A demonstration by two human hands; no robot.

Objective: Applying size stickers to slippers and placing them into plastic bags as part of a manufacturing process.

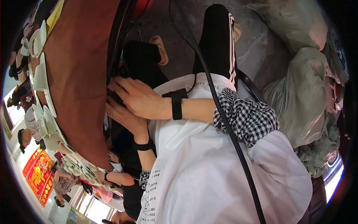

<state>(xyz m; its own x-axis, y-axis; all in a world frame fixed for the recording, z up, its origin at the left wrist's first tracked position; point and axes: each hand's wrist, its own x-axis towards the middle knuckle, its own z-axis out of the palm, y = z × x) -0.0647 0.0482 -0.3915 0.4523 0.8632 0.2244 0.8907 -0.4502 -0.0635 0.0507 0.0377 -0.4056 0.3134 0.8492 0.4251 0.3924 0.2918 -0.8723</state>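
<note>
My right hand (140, 98), a black strap round its wrist, reaches across to the dark edge of the brown-red table. Its fingers bend together there, beside a tiny pinkish spot; what they grip, if anything, is too hidden to name. Just below lies my left hand (128, 118), partly under the right one, with a black band on the wrist. The left fingers stretch toward the same table edge, and nothing shows in them. Both hands are over my lap, against the side of the brown-red tabletop (80, 67).
Many pale, curved flat pieces (46, 84) line the table's far side. A black cable (220, 108) runs across my white apron-like top (209, 168). Grey-green sacks (298, 97) stand at my right. Other people (126, 190) sit along the table, at the left and lower left.
</note>
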